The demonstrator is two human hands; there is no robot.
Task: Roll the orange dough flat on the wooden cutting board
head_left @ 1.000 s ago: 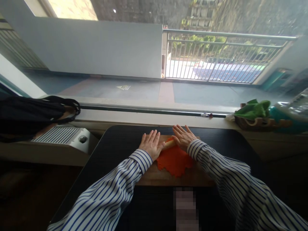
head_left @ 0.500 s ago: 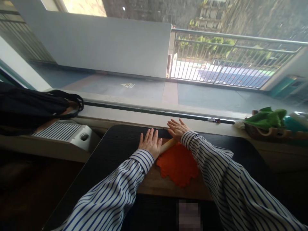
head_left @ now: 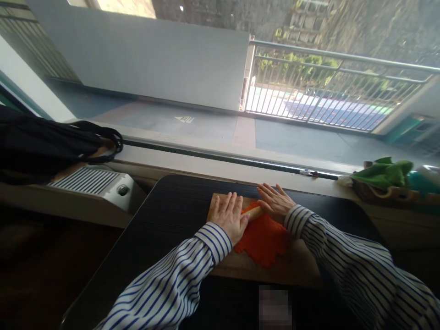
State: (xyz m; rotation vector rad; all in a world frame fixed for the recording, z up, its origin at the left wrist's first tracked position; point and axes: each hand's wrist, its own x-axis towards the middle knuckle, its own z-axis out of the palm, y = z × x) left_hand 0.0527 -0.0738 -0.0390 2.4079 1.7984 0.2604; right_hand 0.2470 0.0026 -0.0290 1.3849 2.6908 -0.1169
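Observation:
A flat sheet of orange dough (head_left: pixel 263 240) lies on a wooden board (head_left: pixel 295 268) on a black table (head_left: pixel 165 220). A pale wooden rolling pin (head_left: pixel 253 212) rests across the dough's far part. My left hand (head_left: pixel 228 215) lies flat on the pin's left end, fingers stretched out. My right hand (head_left: pixel 275 201) lies flat on its right end, fingers also stretched out. Both arms wear blue-and-white striped sleeves.
A window with a sill (head_left: pixel 220 160) runs behind the table. A black bag (head_left: pixel 44 144) sits above a white vented unit (head_left: pixel 92 183) at the left. A green cloth (head_left: pixel 385 172) on a wooden holder stands at the right.
Both hands and the rolling pin have come back towards me over the dough after reaching the board's far edge half a second ago.

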